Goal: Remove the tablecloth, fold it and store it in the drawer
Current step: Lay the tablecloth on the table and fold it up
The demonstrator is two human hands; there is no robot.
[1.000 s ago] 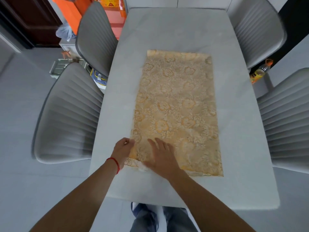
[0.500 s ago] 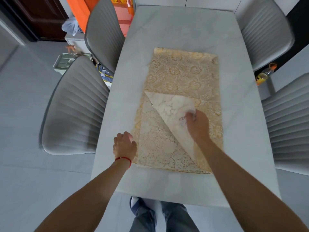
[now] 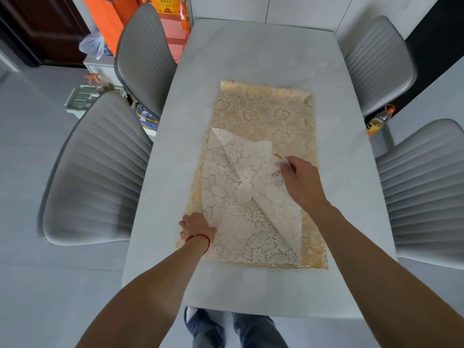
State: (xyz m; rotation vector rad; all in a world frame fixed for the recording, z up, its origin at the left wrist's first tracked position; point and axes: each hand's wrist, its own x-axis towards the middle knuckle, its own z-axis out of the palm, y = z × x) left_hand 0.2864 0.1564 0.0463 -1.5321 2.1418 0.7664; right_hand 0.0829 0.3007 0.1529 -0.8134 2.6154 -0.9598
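A golden lace tablecloth [image 3: 266,114] lies flat on the pale grey table [image 3: 251,51]. Its near left corner is turned up and over, and the pale underside shows as a raised flap [image 3: 251,172]. My right hand [image 3: 298,182] pinches that flap's corner above the middle of the cloth. My left hand [image 3: 197,226], with a red thread at the wrist, grips the cloth's near left edge with curled fingers. No drawer is in view.
Grey ribbed chairs stand on both sides: two on the left [image 3: 100,167] [image 3: 143,56] and two on the right [image 3: 424,189] [image 3: 376,61]. A bottle [image 3: 376,120] stands on the floor at the right. Orange bags [image 3: 110,18] and a small cabinet sit at the far left.
My right hand took the near left corner and carried it up and to the right, turning the underside up. My left hand stayed at the near left edge, its fingers now curled on the cloth.
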